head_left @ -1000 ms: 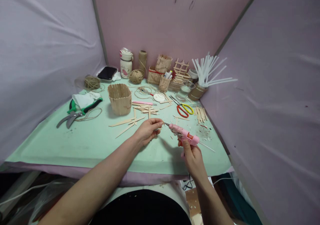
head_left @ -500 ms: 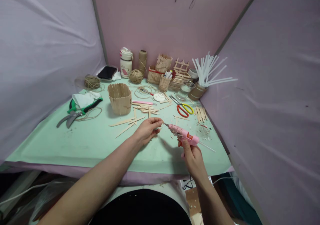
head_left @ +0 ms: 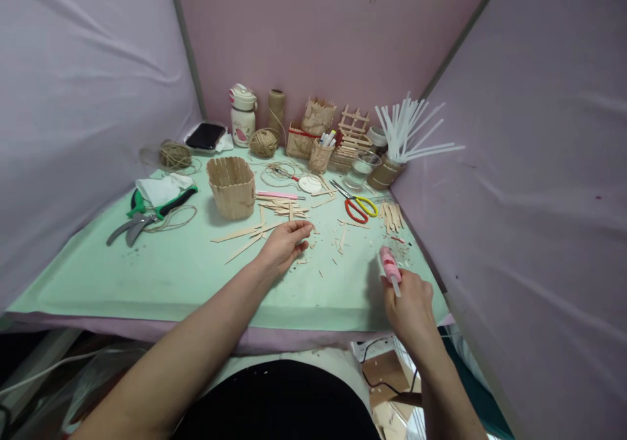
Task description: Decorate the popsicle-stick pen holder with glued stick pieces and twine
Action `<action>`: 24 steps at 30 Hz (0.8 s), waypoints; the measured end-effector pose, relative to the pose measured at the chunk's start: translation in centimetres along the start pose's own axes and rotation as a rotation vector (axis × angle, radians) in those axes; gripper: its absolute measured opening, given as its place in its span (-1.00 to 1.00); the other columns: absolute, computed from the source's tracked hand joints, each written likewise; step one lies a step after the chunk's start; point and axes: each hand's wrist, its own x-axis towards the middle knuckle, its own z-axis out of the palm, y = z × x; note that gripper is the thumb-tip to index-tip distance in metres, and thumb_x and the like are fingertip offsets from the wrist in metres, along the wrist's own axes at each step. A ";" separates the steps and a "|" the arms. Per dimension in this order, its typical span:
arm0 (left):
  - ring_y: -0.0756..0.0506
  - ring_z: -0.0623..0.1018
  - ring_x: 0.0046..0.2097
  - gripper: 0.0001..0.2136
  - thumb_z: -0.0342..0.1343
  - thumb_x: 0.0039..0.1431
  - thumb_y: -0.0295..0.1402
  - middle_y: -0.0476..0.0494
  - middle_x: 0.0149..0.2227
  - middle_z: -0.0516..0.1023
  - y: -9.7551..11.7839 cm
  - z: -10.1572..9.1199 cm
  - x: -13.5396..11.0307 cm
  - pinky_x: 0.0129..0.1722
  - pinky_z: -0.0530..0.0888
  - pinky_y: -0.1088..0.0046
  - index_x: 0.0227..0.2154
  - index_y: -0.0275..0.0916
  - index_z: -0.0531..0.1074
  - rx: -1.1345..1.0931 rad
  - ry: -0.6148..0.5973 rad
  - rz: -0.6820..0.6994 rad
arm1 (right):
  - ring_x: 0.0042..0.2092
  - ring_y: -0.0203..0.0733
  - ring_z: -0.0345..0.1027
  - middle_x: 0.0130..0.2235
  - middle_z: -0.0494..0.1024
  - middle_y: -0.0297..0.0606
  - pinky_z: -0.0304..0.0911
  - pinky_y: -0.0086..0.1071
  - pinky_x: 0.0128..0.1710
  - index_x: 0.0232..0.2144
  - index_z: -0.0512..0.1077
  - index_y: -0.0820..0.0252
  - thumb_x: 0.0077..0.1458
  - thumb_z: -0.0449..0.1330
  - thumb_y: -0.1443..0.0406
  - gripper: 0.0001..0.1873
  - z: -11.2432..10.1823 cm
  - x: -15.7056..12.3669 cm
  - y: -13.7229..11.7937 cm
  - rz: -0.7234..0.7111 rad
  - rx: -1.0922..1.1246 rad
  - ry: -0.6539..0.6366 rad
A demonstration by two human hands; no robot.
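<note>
My right hand (head_left: pixel 410 298) is wrapped round a pink glue gun (head_left: pixel 390 265), held over the right front of the table with a white glue stick jutting from its back end. My left hand (head_left: pixel 287 247) is in a pinch above the middle of the table. What sits between its thumb and forefinger is too small to name. Thin wooden strips (head_left: pixel 255 231) lie just behind and left of it, and tiny wood scraps are strewn to its right. A basket made of wooden strips (head_left: pixel 232 192) stands upright farther back on the left.
Green-handled pruning shears (head_left: pixel 142 221) lie at the left. Scissors (head_left: pixel 356 208) with red and yellow handles rest at the right, before a clear cup (head_left: pixel 361 169). Glue sticks (head_left: pixel 404 130) stand in a brown pot. Twine (head_left: pixel 263 143) and a bottle (head_left: pixel 243 117) line the back.
The glue gun has moved right and toward me in my right hand, away from my left fingers, and now points forward. My left hand stays pinched in nearly the same place.
</note>
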 end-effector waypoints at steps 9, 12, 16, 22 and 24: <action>0.06 0.37 -0.39 -0.69 0.42 -0.32 -0.26 -0.05 -0.39 0.44 -0.3 -0.3 0.3 -0.40 0.33 0.55 -0.48 -0.27 0.50 0.083 0.023 0.035 | -0.16 0.22 0.32 -0.16 0.47 0.21 0.16 -0.13 -0.28 -0.12 0.42 0.43 0.15 0.11 0.21 -0.63 -0.2 0.5 2.6 0.026 -0.496 -0.101; 0.07 0.37 -0.39 -0.72 0.39 -0.27 -0.25 -0.04 -0.40 0.44 -0.5 -0.4 0.3 -0.39 0.32 0.55 -0.47 -0.26 0.50 0.139 0.023 0.054 | -0.11 0.15 0.32 -0.07 0.47 0.07 0.16 -0.16 -0.24 -0.12 0.46 0.24 0.16 0.12 0.22 -0.71 -1.7 1.0 -0.1 -0.016 -0.342 -0.046; 0.06 0.36 -0.40 -0.78 0.33 -0.18 -0.25 -0.03 -0.43 0.44 -0.6 -0.1 0.2 -0.40 0.30 0.54 -0.47 -0.26 0.50 0.266 0.035 0.121 | -0.16 -0.04 0.37 -0.24 0.54 -0.16 0.16 -0.23 -0.17 -0.29 0.50 0.14 0.20 0.06 0.31 -0.81 -0.6 1.7 -5.2 -0.223 0.040 -0.278; 0.04 0.35 -0.44 -0.83 0.30 -0.17 -0.28 -0.03 -0.49 0.45 -0.5 0.2 0.1 -0.42 0.28 0.51 -0.50 -0.25 0.50 0.328 0.045 0.185 | -0.19 -0.09 0.36 -0.28 0.52 -0.18 0.16 -0.28 -0.18 -0.39 0.46 0.17 0.12 0.13 0.39 -0.88 2.9 2.2 -8.8 -0.219 0.138 -0.395; 0.03 0.36 -0.44 -0.83 0.30 -0.16 -0.29 -0.04 -0.48 0.47 -0.6 0.1 0.1 -0.42 0.27 0.50 -0.50 -0.25 0.50 0.326 0.041 0.188 | -0.19 -0.09 0.34 -0.28 0.50 -0.17 0.17 -0.30 -0.18 -0.39 0.45 0.18 0.10 0.13 0.42 -0.89 3.2 2.2 -8.8 -0.212 0.155 -0.401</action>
